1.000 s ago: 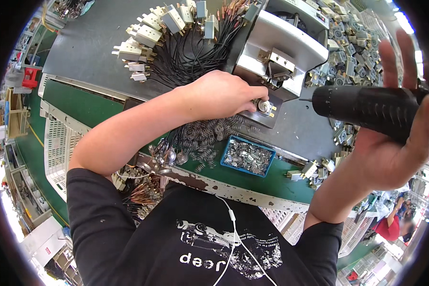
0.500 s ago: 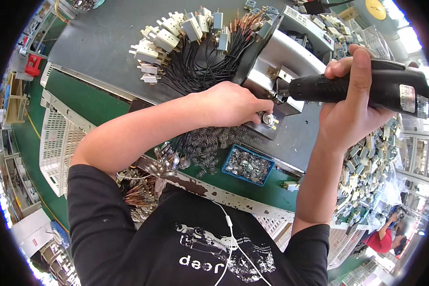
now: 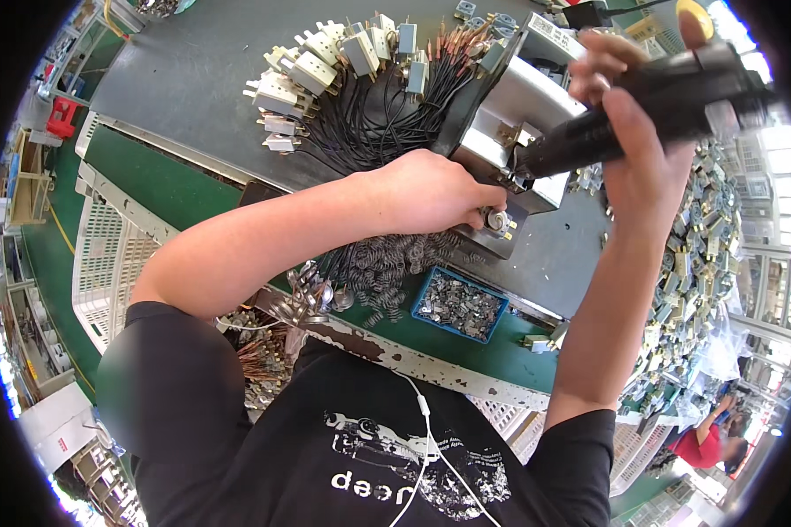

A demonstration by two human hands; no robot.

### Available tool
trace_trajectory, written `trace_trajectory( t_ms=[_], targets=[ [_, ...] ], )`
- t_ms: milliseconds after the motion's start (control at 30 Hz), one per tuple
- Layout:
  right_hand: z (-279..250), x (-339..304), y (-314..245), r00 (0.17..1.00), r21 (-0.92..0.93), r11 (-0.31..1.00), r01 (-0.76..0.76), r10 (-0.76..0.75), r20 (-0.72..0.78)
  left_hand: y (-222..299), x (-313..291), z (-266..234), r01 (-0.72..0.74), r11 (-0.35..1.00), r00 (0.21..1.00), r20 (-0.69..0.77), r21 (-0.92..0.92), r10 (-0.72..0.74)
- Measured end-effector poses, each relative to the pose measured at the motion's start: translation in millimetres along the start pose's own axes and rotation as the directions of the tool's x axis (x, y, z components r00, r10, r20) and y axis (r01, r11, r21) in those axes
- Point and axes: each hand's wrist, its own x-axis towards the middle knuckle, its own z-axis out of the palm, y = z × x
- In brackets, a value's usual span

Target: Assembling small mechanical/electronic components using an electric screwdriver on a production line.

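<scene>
My left hand (image 3: 435, 195) is closed, with thumb and fingertips pinching a small round metal part (image 3: 497, 220) with brass prongs at the near edge of a steel fixture (image 3: 492, 149). The fingers partly hide this piece. A black electric screwdriver (image 3: 580, 140) lies in the grip of my right hand (image 3: 646, 145), its nose pointing left and down into the fixture. Hand and tool are smeared by motion, and the screwdriver's bit is hard to make out. A metal bracket (image 3: 517, 140) shows beside the tool's nose.
White and grey plug blocks (image 3: 312, 72) with black wires (image 3: 382, 123) lie beyond my left hand. Nearer are loose springs (image 3: 387, 268), a blue tray (image 3: 498, 327) of small metal pieces, and round metal parts (image 3: 303, 299). Many plug units (image 3: 677, 290) are heaped at right. A person in red (image 3: 703, 443) is farther off.
My right hand has swung the rear of the screwdriver upward and leftward, its nose dipping lower toward the fixture. The fingers are lifted further. My left hand stays put on the metal part.
</scene>
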Motion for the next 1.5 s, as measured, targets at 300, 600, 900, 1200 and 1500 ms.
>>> trace_trajectory(
  t_ms=[300,600,900,1200,1500],
  targets=[
    [59.1,-19.9,-9.9,0.842,-0.274,0.960,0.063,-0.199,-0.501,-8.1,-5.3,10.9,-0.039,0.999,0.994,-0.099,0.034,0.042],
    [50.3,-59.7,-21.1,0.839,-0.243,0.962,-0.125,-0.028,-0.543,-2.0,0.9,-3.3,0.005,1.000,1.000,-0.005,0.011,-0.005],
    [53.1,-65.9,-14.9,0.849,-0.251,0.955,-0.157,0.001,-0.528,1.8,0.7,-3.2,0.026,0.999,0.999,0.019,0.028,-0.027],
    [55.2,-62.4,-4.6,0.872,-0.177,0.984,-0.013,-0.076,-0.483,0.7,2.3,-6.0,-0.002,1.000,1.000,0.002,0.008,0.002],
    [60.2,-65.2,-10.7,0.896,-0.276,0.945,-0.177,0.039,-0.443,0.0,1.6,-2.3,-0.004,0.998,1.000,0.026,0.055,0.003]
  ],
)
